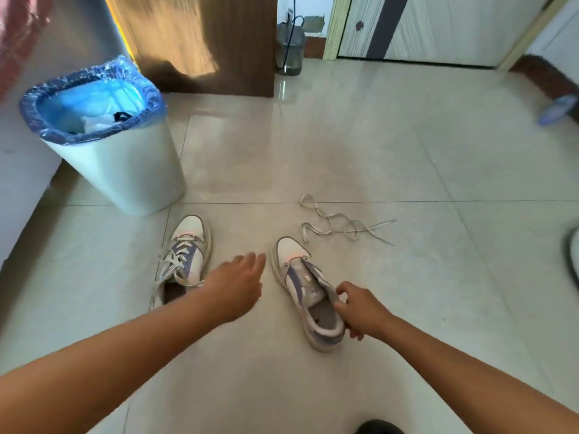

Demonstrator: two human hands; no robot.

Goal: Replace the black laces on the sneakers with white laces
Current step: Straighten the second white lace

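Floor tiles (360,145) take up most of the view, pale and glossy, and everything for the job sits on them. Biggest thing around is the white bin (125,170) with a blue liner at upper left; there's something small and black in there next to crumpled white stuff, too blurry to say if it's an old lace.

Progress looks like roughly halfway. The left sneaker (185,258) already has a light-coloured lace threaded through its eyelets, ends hanging loose and not tied as far as the picture shows. The right sneaker (308,296) is bare: no lace visible in it at all, tongue flopped open. So the black lace seems to be out of that one, and no black lace shows on either shoe.

The person's left hand (236,286) hovers between the two shoes, fingers stretched out and relaxed, holding nothing. The right hand (360,311) has its fingers curled around the collar of the right sneaker near the heel, gripping it against the floor.

The loose white lace (341,223) lies in a squiggly heap on the tile just beyond the right sneaker's toe, touching neither shoe.

What's left, judging by this: thread that lace through the bare shoe, then probably tie both.
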